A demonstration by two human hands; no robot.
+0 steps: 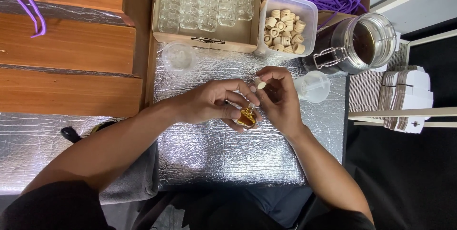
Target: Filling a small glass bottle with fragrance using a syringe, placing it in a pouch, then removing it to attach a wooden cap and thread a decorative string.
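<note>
Here, at frame centre, the left hand (209,102) grips a small amber-filled bottle (246,117) while the right hand (281,97) pinches a pale cork (260,83) just above it; capping appears underway, needing alignment. Wooden caps (285,29) fill a tub at upper right.

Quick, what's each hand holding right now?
Left hand: closed around a small glass bottle of amber liquid.
Right hand: pinching a small pale stopper just above the bottle.

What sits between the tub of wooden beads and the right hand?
Head view: only bare silver foil mat between the tub of wooden beads and the right hand.
</note>
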